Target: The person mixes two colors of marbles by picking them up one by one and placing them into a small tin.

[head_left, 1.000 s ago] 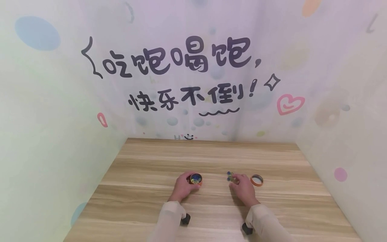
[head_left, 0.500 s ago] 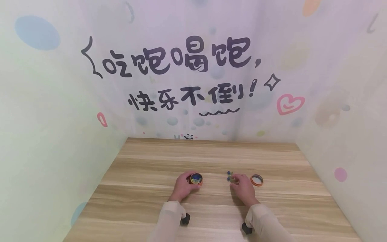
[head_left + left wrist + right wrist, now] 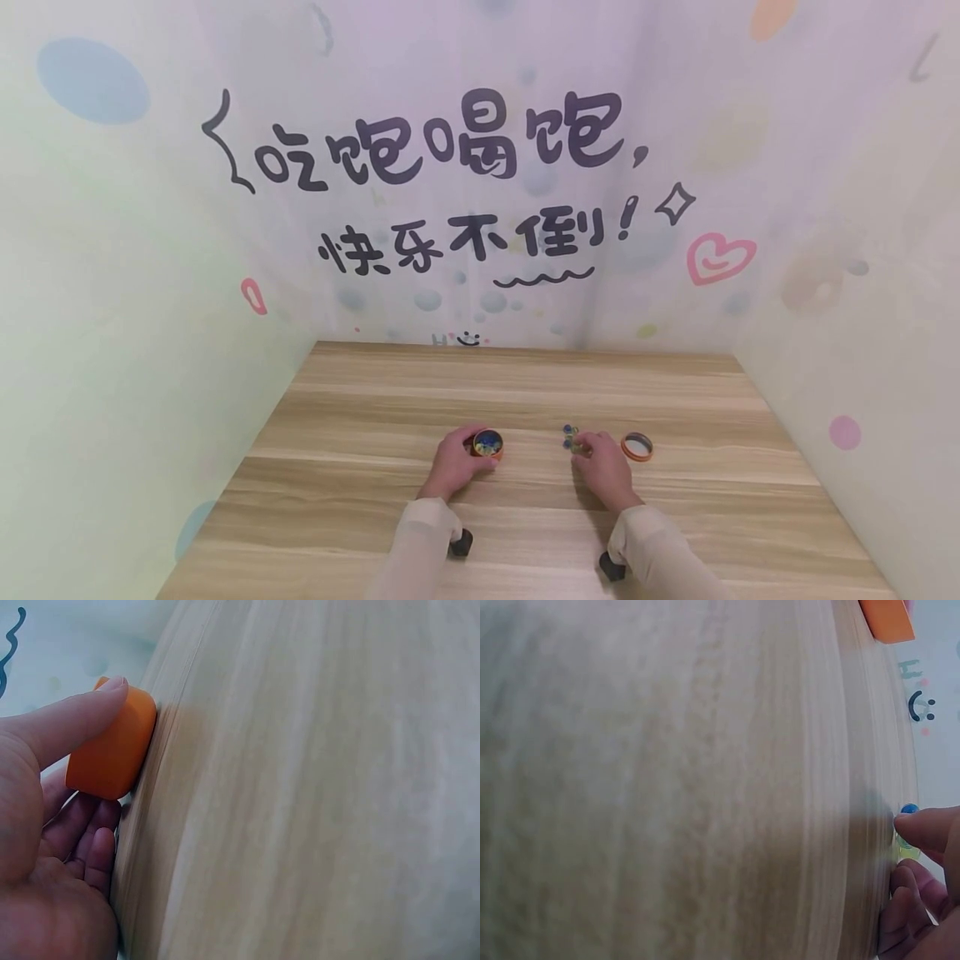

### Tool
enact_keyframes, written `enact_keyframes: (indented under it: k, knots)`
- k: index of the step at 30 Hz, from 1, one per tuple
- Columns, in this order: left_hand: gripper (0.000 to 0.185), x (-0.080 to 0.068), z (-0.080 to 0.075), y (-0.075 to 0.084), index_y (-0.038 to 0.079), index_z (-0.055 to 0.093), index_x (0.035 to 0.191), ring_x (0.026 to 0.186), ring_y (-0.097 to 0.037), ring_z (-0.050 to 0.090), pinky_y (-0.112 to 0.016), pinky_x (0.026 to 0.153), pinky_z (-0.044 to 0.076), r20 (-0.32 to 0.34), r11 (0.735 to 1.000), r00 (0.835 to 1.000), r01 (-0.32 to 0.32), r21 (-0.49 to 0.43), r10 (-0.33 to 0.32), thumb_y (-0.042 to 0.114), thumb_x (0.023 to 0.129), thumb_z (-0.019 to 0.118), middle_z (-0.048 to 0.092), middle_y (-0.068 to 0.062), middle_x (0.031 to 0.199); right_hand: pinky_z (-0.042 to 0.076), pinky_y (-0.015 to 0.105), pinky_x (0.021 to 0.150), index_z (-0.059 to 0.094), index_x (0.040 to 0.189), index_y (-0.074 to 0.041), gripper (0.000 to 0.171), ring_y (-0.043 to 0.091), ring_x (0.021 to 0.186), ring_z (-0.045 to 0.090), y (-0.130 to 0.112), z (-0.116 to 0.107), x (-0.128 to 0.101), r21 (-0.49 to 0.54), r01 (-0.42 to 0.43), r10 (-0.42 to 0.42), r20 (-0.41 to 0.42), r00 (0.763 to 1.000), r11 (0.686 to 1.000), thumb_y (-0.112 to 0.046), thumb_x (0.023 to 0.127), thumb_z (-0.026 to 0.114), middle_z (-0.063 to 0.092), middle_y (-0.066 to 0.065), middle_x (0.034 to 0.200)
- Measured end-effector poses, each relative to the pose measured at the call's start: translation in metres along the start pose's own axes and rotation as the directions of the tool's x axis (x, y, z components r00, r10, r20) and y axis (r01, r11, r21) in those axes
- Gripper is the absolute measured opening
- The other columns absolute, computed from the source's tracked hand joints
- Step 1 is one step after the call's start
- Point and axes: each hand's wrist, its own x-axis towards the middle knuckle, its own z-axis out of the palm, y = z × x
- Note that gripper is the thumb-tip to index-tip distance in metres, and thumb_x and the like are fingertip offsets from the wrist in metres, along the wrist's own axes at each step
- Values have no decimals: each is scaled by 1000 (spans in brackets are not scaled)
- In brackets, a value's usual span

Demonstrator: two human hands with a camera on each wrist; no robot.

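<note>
Nothing has visibly moved across the last second: both hands and every small item sit where they were in the earlier head views.

Light wood-grain tabletop [image 3: 525, 383], boxed in by pastel printed walls with black lettering [image 3: 442, 150]. Two pale sleeves [image 3: 416, 542] enter from the near edge.

Left hand [image 3: 453, 462] rests on the table, fingers and thumb curled round the small round orange tin [image 3: 487, 444]; the tin stands upright, open top showing blue and yellow bits inside. Left wrist view confirms it: thumb lies along the tin's orange side [image 3: 112, 754], other fingers tucked under and behind.

Right hand [image 3: 606, 468] lies well apart from the left, fingertips bent down onto a little cluster of blue and yellow-green beads [image 3: 572, 435] on the tabletop just ahead of it. Right wrist view shows a fingertip [image 3: 930, 825] touching a blue bead [image 3: 909, 810], with a yellow-green one under it; whether the fingers actually pinch one cannot be told.

Orange ring-shaped lid [image 3: 637, 447] lies flat just right of the right hand, apart from the beads.
</note>
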Motion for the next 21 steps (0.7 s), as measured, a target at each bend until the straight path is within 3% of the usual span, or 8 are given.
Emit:
enact_keyframes:
  k: [21]
  knots:
    - [62, 0, 0, 1, 1, 59, 128, 114, -32, 57, -48, 98, 43, -1, 1000, 1000, -16, 5, 16, 11, 73, 85, 61, -16, 125, 48, 39, 68, 72, 100, -7, 20, 21, 82, 55, -2, 1, -3, 36, 20, -20, -14, 1000, 999, -6, 80, 74, 59, 5, 91]
